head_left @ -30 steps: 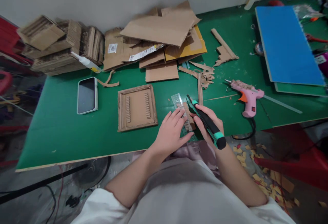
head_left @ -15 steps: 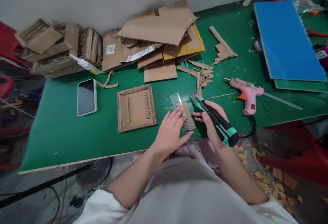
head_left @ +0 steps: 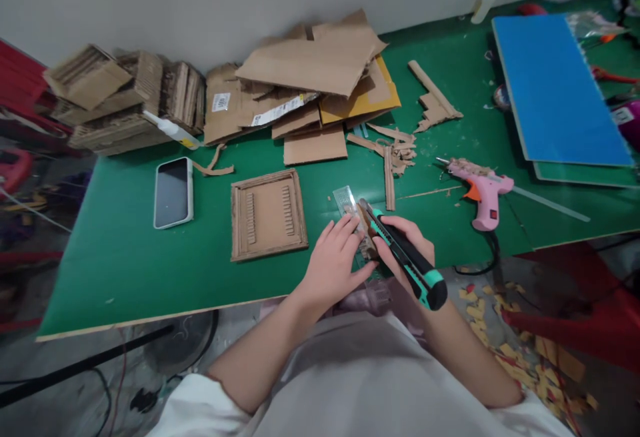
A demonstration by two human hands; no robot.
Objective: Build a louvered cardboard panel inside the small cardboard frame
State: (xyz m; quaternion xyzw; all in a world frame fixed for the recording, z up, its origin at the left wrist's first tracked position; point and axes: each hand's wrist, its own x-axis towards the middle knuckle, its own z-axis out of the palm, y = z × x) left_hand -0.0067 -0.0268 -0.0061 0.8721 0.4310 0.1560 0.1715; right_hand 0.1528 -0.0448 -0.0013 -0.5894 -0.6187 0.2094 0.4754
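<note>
My left hand (head_left: 334, 255) lies with fingers spread over a clear ruler (head_left: 345, 198) and presses it down near the table's front edge. A small cardboard strip (head_left: 369, 248) lies beside the ruler, partly hidden by my hands. My right hand (head_left: 410, 244) is wrapped round a black and green utility knife (head_left: 407, 254), whose tip meets the strip by the ruler's right edge. Left of my hands a square cardboard frame (head_left: 269, 216) lies flat, with two ridged strips inside it.
On the green table (head_left: 145, 270) are a phone (head_left: 173, 192), stacked cardboard pieces (head_left: 305, 64), cardboard boxes (head_left: 120, 100), a glue bottle (head_left: 173, 130), cardboard scraps (head_left: 400, 154), a pink glue gun (head_left: 483, 190) with its cord over the edge, and a blue board (head_left: 560, 90).
My right hand has moved left and slightly down, bringing the knife tip to the strip by the ruler. My left hand stays on the ruler. The view has shifted slightly.
</note>
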